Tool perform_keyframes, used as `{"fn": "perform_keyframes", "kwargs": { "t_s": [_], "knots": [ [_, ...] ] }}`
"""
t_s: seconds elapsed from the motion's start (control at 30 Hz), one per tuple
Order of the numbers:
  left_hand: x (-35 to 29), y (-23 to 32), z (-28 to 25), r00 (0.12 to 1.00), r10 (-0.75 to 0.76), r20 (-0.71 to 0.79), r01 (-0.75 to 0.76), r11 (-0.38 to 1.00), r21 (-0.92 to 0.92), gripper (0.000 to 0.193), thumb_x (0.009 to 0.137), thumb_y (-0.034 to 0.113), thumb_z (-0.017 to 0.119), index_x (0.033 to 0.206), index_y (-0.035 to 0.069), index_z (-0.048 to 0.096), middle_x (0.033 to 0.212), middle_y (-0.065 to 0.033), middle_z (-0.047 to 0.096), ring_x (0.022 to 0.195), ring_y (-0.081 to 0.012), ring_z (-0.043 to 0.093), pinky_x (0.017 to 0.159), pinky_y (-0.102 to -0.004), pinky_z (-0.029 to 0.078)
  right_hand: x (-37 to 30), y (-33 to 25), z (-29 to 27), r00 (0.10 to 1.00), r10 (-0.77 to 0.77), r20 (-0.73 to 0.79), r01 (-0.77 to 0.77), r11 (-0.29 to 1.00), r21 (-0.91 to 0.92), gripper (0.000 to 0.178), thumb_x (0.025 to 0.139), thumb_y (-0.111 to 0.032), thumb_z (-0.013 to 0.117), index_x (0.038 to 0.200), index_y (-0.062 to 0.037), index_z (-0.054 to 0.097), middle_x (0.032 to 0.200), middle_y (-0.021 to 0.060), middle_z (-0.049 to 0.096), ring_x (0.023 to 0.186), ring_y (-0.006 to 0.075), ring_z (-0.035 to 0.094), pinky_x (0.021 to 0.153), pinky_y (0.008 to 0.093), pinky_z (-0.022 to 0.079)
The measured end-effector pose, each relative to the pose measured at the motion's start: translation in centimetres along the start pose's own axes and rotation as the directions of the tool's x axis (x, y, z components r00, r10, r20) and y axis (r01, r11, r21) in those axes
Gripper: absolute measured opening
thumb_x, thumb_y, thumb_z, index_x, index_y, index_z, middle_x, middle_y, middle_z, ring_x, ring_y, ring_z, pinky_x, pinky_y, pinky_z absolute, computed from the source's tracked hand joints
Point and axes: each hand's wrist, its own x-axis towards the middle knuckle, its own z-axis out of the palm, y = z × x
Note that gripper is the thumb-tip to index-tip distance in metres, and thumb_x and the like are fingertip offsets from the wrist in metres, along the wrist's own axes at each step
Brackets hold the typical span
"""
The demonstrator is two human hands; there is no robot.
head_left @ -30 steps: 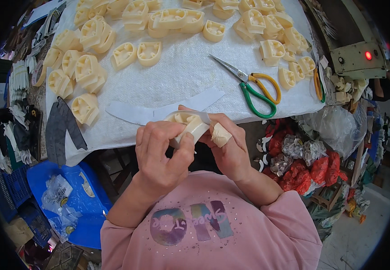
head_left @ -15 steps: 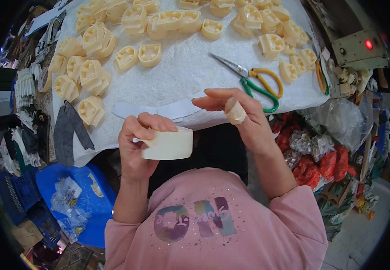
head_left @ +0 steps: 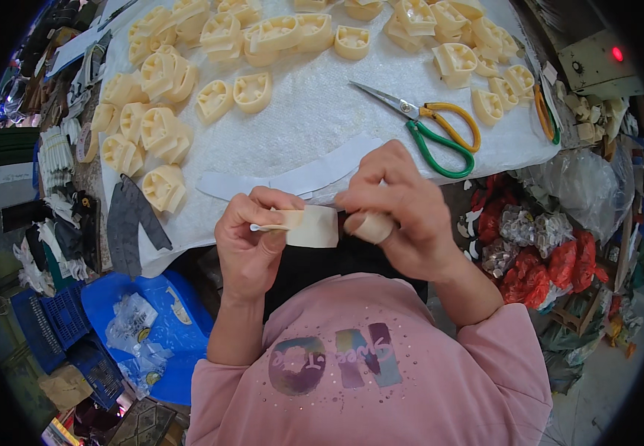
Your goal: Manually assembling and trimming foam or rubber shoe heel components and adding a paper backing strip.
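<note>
My left hand (head_left: 251,241) is closed on a cream strip (head_left: 316,227), pinching its left part between thumb and fingers. A small folded end pokes out beside the thumb. Level with the strip's right end, my right hand (head_left: 403,215) is curled and slightly blurred, a tan wrap (head_left: 372,227) around its thumb. Whether its fingertips hold anything is hidden. Beyond both hands, a curved white strip (head_left: 292,175) lies along the table's near edge. Scissors (head_left: 418,119) with one yellow and one green handle rest farther right, blades parted slightly.
Many cream moulded pieces (head_left: 166,137) cover the left and far parts of the white cloth (head_left: 299,89). A dark grey curved piece (head_left: 130,223) hangs over the near left edge. Below stands a blue chair (head_left: 180,346) with plastic bags. Red bags (head_left: 560,271) lie at right.
My right hand has come inward from above the table edge, its fingers curling toward the strip's right end. The cream strip has turned a little in my left hand. The whole view has shifted slightly.
</note>
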Motion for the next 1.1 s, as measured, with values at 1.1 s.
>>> {"fn": "perform_keyframes", "kwargs": {
  "t_s": [1.1],
  "knots": [
    [0.4,0.3,3.2,0.997,-0.072,-0.001,0.068,0.934,0.350,0.013,0.087,0.007,0.063,0.093,-0.001,0.054,0.099,-0.0115,0.059,0.089,-0.0124,0.055,0.080,-0.0256,0.044,0.9,0.2,-0.8,0.974,-0.019,0.226,0.067,0.976,-0.209,0.028,0.060,-0.003,0.066,0.085,-0.0043,0.054,0.078,0.0079,0.045,0.077,0.0267,0.044,0.072,0.0371,0.032]
  ]
}}
